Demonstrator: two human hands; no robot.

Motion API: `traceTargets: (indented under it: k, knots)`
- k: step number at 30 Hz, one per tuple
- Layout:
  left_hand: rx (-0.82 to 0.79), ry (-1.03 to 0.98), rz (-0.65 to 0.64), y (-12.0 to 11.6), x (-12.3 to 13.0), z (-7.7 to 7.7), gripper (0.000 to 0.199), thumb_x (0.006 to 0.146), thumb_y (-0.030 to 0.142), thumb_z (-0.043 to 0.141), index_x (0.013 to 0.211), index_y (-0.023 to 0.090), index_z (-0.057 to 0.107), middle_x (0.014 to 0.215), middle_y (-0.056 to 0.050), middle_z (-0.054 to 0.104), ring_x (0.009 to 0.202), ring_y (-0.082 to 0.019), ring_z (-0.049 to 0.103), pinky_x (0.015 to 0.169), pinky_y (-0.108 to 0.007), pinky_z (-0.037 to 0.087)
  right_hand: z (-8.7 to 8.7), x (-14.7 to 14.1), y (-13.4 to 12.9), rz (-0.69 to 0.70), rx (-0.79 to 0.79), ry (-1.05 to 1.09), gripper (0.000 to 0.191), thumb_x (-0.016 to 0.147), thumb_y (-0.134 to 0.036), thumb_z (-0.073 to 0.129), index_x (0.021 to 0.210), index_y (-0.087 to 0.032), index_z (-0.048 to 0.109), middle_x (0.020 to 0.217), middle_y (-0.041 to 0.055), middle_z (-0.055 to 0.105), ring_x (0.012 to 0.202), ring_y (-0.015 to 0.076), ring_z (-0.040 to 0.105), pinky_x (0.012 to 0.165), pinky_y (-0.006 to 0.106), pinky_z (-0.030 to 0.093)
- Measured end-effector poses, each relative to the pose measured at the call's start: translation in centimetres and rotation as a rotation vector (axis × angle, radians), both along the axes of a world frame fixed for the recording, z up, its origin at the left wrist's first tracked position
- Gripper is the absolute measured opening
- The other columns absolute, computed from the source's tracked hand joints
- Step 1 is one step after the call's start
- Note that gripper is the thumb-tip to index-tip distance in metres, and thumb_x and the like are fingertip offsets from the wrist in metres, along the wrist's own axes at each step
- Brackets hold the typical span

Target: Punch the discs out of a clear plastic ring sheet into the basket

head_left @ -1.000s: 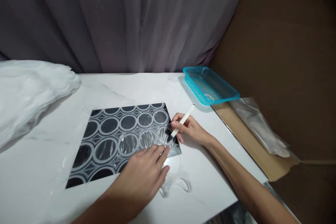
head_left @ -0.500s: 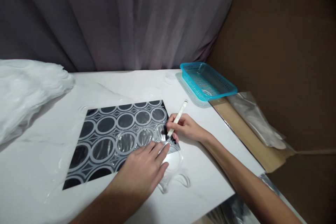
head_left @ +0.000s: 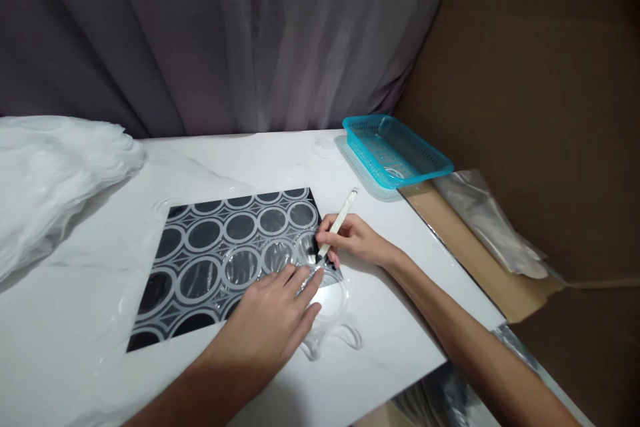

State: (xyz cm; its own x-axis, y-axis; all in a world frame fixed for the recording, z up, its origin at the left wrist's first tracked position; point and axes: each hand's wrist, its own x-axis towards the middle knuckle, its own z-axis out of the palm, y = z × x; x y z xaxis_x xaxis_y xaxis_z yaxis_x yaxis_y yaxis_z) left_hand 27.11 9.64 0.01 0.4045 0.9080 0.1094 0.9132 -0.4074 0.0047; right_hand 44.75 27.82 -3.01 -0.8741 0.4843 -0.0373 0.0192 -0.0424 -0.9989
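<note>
In my right hand (head_left: 350, 238) is a slim white pen-shaped tool (head_left: 342, 217), held like a pencil. Its dark tip points down at the right end of a black sheet (head_left: 204, 233); I cannot make out whether it is a pen or a knife. Over the black lies a clear plastic film (head_left: 241, 265) printed with rows of pale rings, and its edges reach beyond the black. My left hand (head_left: 273, 317) rests with fingers stretched out on the film's near right part, fingertips close to the tool's tip. Cut loops of clear film (head_left: 345, 335) stick out beside my left thumb.
A blue plastic basket (head_left: 400, 147) stands at the back right. Beside it lie a brown cardboard piece (head_left: 470, 253) and a clear plastic bag (head_left: 493, 223). White soft sheets (head_left: 55, 180) are heaped at the left. A grey curtain (head_left: 225, 40) hangs behind the white table (head_left: 65, 320).
The tool's tip and both hands have barely shifted. The view has moved slightly, so the black sheet's near left corner appears a little higher and further right.
</note>
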Motion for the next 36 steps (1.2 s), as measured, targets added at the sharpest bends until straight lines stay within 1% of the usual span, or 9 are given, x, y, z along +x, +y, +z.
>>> traceTargets:
  k: [4,10,13,16,20,24,29,33,36]
  knots:
    - [-0.027,-0.025,0.005,0.2,0.0,0.2,0.043,0.109,0.031,0.043,0.147,0.017,0.058,0.131,-0.012,0.07,0.119,-0.031,0.066,0.088,-0.043,0.059,0.9,0.8,-0.5,0.023,0.04,-0.011,0.028,0.096,-0.04,0.077,0.097,-0.013,0.071,0.078,0.0044,0.068,0.064,0.0152,0.067,0.06,0.027,0.058]
    - [-0.017,-0.052,-0.002,0.3,0.1,0.3,0.04,0.109,0.032,0.043,0.142,0.016,0.061,0.128,-0.012,0.07,0.116,-0.03,0.065,0.087,-0.042,0.057,3.0,2.3,-2.2,0.075,0.569,-0.005,0.02,0.105,-0.034,0.066,0.113,-0.021,0.081,0.112,0.0102,0.074,0.1,0.0221,0.071,0.088,0.038,0.06]
    - [0.001,-0.092,0.004,0.2,0.1,-0.2,0.041,0.109,0.033,0.044,0.141,0.016,0.061,0.128,-0.013,0.069,0.117,-0.03,0.064,0.091,-0.044,0.056,2.8,3.1,-3.0,0.092,0.775,-0.057,0.028,0.107,-0.026,0.062,0.132,-0.026,0.074,0.131,0.0104,0.071,0.115,0.0246,0.069,0.098,0.043,0.059]
    - [0.012,-0.138,0.006,0.1,0.1,-0.7,0.042,0.108,0.036,0.047,0.141,0.016,0.062,0.126,-0.012,0.069,0.116,-0.031,0.062,0.097,-0.047,0.052,1.8,3.6,-3.4,0.127,0.999,-0.074,0.046,0.108,-0.018,0.059,0.152,-0.028,0.057,0.144,0.0118,0.063,0.121,0.026,0.066,0.102,0.047,0.056]
    - [0.024,-0.177,0.02,-0.1,0.2,-1.1,0.043,0.106,0.04,0.052,0.14,0.016,0.062,0.125,-0.012,0.068,0.117,-0.033,0.061,0.098,-0.049,0.05,1.3,3.4,-3.6,0.154,1.16,-0.108,0.049,0.109,-0.012,0.052,0.157,-0.021,0.05,0.144,0.0159,0.063,0.124,0.0285,0.065,0.101,0.049,0.056]
    - [0.05,-0.198,0.023,-0.3,0.3,-1.3,0.045,0.105,0.04,0.054,0.143,0.017,0.06,0.128,-0.012,0.067,0.117,-0.033,0.059,0.101,-0.051,0.048,2.2,2.2,-3.1,0.071,1.078,-0.029,0.038,0.11,-0.019,0.053,0.148,-0.021,0.06,0.133,0.014,0.069,0.115,0.0278,0.068,0.094,0.049,0.058]
    - [0.002,-0.189,0.024,-0.4,0.3,-0.9,0.048,0.106,0.039,0.05,0.149,0.019,0.056,0.13,-0.011,0.066,0.117,-0.033,0.059,0.096,-0.05,0.051,3.5,-0.6,0.0,-0.241,0.644,0.001,0.023,0.106,-0.035,0.065,0.12,-0.023,0.078,0.113,0.0092,0.076,0.091,0.0218,0.068,0.079,0.039,0.058]
    - [-0.026,-0.187,0.022,-0.3,0.2,-0.6,0.048,0.106,0.039,0.05,0.15,0.019,0.054,0.131,-0.01,0.067,0.118,-0.033,0.06,0.097,-0.051,0.052,3.3,-1.8,3.9,-0.428,0.242,0.042,0.031,0.095,-0.043,0.077,0.106,-0.015,0.082,0.087,0.0092,0.074,0.064,0.0148,0.057,0.061,0.031,0.05]
    - [-0.033,-0.194,0.02,-0.3,0.2,-0.5,0.049,0.106,0.039,0.051,0.152,0.02,0.052,0.135,-0.009,0.066,0.122,-0.033,0.061,0.101,-0.052,0.053,2.6,-1.5,5.7,-0.534,0.147,0.099,0.039,0.093,-0.046,0.077,0.111,-0.012,0.08,0.083,0.0085,0.071,0.059,0.0116,0.052,0.057,0.027,0.046]
